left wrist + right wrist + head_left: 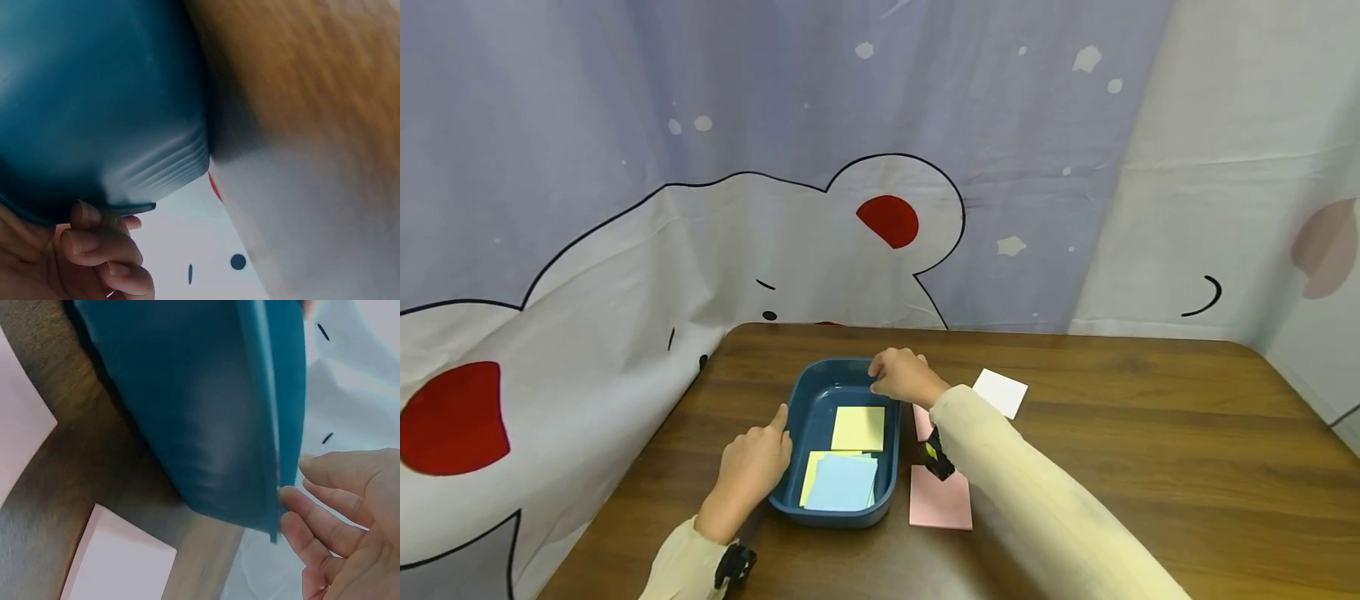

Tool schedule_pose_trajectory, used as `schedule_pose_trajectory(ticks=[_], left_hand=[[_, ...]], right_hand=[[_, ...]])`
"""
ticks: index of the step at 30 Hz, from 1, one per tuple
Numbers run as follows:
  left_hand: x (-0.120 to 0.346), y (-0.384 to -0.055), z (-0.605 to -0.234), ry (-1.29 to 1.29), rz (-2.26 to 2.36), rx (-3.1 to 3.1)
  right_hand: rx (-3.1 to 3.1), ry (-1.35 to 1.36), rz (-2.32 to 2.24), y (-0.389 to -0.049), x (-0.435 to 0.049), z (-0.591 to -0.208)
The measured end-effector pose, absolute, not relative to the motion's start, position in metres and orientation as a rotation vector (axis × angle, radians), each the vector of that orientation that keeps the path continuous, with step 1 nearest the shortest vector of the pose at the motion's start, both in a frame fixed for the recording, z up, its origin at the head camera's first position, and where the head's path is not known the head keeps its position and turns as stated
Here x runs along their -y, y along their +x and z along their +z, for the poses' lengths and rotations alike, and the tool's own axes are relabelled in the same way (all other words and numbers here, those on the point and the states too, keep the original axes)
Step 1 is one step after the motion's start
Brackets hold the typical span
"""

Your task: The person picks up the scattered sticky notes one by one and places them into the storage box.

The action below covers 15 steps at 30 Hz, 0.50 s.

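Note:
A dark blue plastic tub (842,519) stands on the wooden table. My left hand (752,458) grips its left rim, thumb along the top and curled fingers (103,244) below the lip in the left wrist view. At the far right corner, my right hand (904,377) holds the rim, thumb and fingertips (297,503) to either side of it in the right wrist view. Inside the tub lie a yellow sticky-note pad (858,428) and, nearer me, a light blue pad (842,483) overlapping yellow and pale green ones.
Right of the tub, a pink sticky-note pad (940,500) lies near, and another pink pad (922,423) is partly hidden by my right wrist. A white square pad (1002,390) lies beyond my right sleeve. A patterned curtain (775,250) hangs behind the wooden table (1150,467).

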<state>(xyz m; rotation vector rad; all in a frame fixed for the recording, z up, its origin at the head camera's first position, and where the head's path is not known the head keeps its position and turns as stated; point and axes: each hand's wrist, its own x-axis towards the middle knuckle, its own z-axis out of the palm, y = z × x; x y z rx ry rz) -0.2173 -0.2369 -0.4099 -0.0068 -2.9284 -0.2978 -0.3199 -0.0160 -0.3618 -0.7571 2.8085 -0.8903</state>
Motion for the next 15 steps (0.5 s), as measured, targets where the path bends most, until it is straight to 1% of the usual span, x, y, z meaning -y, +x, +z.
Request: schedule_pose_trajectory(ticks=[9, 15], left_hand=[[0.237, -0.217, -0.409, -0.013, -0.307, 2.93], [0.237, -0.217, -0.409, -0.014, -0.306, 2.932]], right_hand=[[-2.776, -0.702, -0.936, -0.323, -0.006, -0.355], [-2.826, -0.681, -0.945, -0.328, -0.03, -0.354]])
